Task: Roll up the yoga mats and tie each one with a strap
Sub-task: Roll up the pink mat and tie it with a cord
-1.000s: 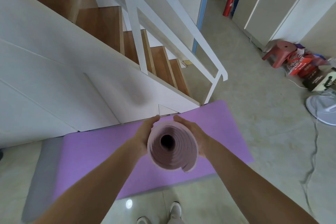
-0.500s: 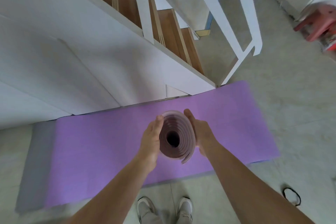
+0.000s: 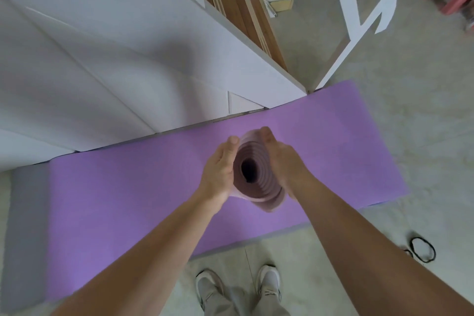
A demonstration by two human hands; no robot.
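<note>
Flat purple mat point(image 3: 128, 200) lies on the floor against the stair wall point(image 3: 128, 59), not yet rolled. Above it, the rolled mat point(image 3: 266, 200) is held end-on, its layers stepping out unevenly. The coil probably needs squaring and a firm squeeze so it cannot loosen before tying. Left hand point(image 3: 220, 172) and right hand point(image 3: 284, 161) clasp its 2 sides, fingers curved round it. Black strap point(image 3: 423, 249) lies on the floor, well to the right.

Rolled mat point(image 3: 257, 174) between hands, above flat mat point(image 3: 128, 187)

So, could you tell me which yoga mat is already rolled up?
The mauve mat held between the left hand and right hand; the purple mat lies flat.
</note>
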